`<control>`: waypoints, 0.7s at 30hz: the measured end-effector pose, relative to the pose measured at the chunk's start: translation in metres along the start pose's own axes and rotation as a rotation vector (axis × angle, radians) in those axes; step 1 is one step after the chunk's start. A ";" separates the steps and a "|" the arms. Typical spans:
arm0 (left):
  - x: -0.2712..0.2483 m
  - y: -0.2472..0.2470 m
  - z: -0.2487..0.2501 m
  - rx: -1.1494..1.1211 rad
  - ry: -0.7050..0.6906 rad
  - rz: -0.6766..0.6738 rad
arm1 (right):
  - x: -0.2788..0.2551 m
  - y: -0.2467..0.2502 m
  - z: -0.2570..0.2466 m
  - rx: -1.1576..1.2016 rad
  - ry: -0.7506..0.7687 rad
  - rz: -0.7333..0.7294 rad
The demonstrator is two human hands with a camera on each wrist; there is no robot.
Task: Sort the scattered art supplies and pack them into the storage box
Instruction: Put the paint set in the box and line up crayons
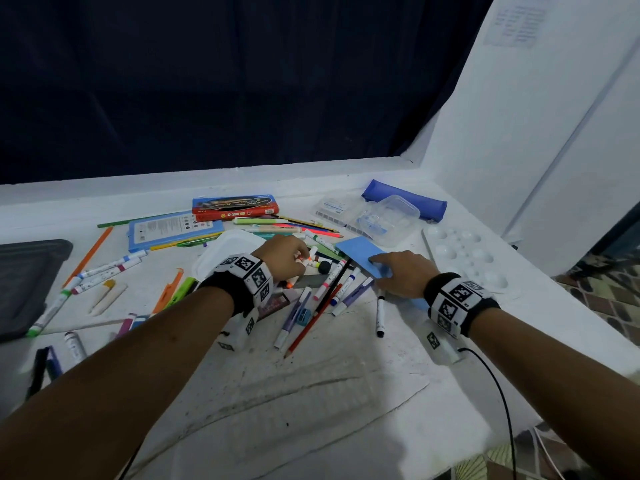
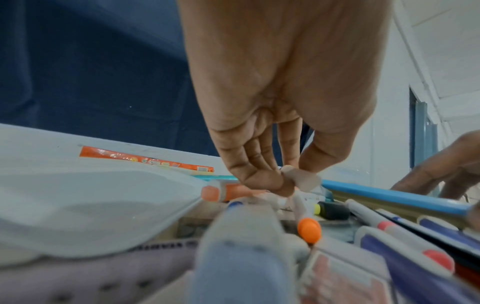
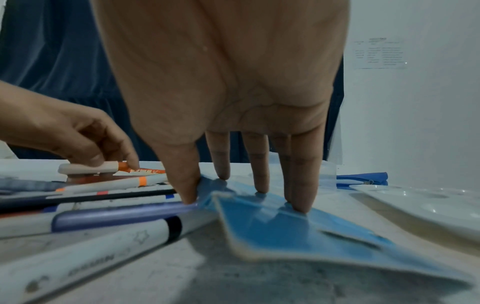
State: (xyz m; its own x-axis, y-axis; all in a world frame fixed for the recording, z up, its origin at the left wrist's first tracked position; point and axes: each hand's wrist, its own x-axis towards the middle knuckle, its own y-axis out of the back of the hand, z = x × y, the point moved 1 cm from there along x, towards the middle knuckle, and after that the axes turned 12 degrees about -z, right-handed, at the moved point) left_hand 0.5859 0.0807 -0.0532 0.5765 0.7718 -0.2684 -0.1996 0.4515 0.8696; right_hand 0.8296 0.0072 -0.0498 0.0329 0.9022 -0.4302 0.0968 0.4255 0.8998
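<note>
Both hands work at the heap of markers and pencils on the white table. Left hand pinches a small white-capped orange paint tube between thumb and fingertips, low over the pile. Right hand lies with straight, spread fingers pressing on a flat blue card, thumb at its edge, holding nothing.

Writing is mostly too blurred to read: the long red crayon box carries script lettering, and the white black-banded marker, seen only in the right wrist view at close range, shows a star outline and an illegible grey word.

From the head view alone come the clear plastic storage box at the far right, just before a blue zip pouch, and the white paint palette beside the right hand. An orange-tipped marker shows in the left wrist view.
</note>
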 end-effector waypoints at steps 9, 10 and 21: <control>-0.003 0.010 -0.015 -0.162 0.035 0.113 | -0.004 -0.002 -0.006 -0.054 0.035 -0.030; -0.003 0.011 -0.017 -0.171 0.036 0.124 | -0.003 -0.002 -0.008 -0.049 0.039 -0.036; -0.001 0.012 -0.036 0.079 0.081 -0.144 | 0.034 0.024 -0.060 -0.085 0.278 0.064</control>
State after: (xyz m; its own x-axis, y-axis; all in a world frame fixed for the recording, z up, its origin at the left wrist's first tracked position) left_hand 0.5544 0.1021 -0.0575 0.5282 0.7369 -0.4219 -0.0552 0.5256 0.8489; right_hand 0.7735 0.0522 -0.0386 -0.2383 0.9072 -0.3467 0.0193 0.3613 0.9322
